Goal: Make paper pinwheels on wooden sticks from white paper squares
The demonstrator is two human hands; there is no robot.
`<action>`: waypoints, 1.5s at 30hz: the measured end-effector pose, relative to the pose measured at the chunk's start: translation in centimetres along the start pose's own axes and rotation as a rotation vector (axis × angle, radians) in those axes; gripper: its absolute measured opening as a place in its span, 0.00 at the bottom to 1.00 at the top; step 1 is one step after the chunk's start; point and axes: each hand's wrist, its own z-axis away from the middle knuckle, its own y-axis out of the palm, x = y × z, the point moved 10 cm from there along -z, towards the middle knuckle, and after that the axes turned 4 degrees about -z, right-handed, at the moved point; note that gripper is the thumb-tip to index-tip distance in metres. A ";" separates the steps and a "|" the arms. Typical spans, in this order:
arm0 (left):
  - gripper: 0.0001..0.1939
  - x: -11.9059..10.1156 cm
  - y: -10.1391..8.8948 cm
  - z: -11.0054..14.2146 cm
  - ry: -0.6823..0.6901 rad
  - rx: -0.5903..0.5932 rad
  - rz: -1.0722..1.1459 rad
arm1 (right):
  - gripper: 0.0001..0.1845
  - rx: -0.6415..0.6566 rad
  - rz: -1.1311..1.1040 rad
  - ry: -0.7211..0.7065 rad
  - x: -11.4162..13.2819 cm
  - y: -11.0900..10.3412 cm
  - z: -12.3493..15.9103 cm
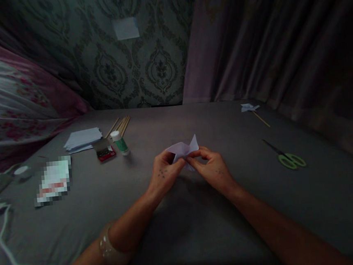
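Note:
A folded piece of white paper (184,149) is held up just above the grey cloth surface (185,230), near its middle. My left hand (164,174) pinches the paper's left side with fingers closed. My right hand (212,166) pinches its right side, thumb and fingers pressed together. One pointed flap of the paper sticks up to the right. The lower part of the paper is hidden behind my fingers.
To the left lie a stack of white paper (82,139), wooden sticks (120,125), a glue stick (120,142) and a small red box (105,151). Green scissors (288,157) lie at the right. A paper pinwheel on a stick (250,108) rests far right. A white cable (7,246) runs at the near left.

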 end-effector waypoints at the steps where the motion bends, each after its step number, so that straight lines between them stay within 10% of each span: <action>1: 0.09 0.0 0.0 0.0 -0.004 0.001 0.009 | 0.06 -0.007 0.000 0.004 0.0 -0.1 0.0; 20: 0.11 0.8 0.0 0.0 -0.098 -0.032 0.159 | 0.14 -0.087 -0.225 0.113 -1.1 0.1 0.1; 29: 0.09 1.4 -0.1 0.0 -0.141 -0.037 0.166 | 0.37 -0.134 -0.414 0.228 -2.4 0.5 0.3; 35: 0.11 1.8 0.2 0.1 -0.201 -0.012 0.241 | 0.18 -0.031 -0.401 0.269 -2.6 1.1 0.1; 45: 0.13 2.3 0.3 -0.1 -0.235 0.033 0.254 | 0.16 -0.018 -0.414 0.303 -2.9 0.7 0.1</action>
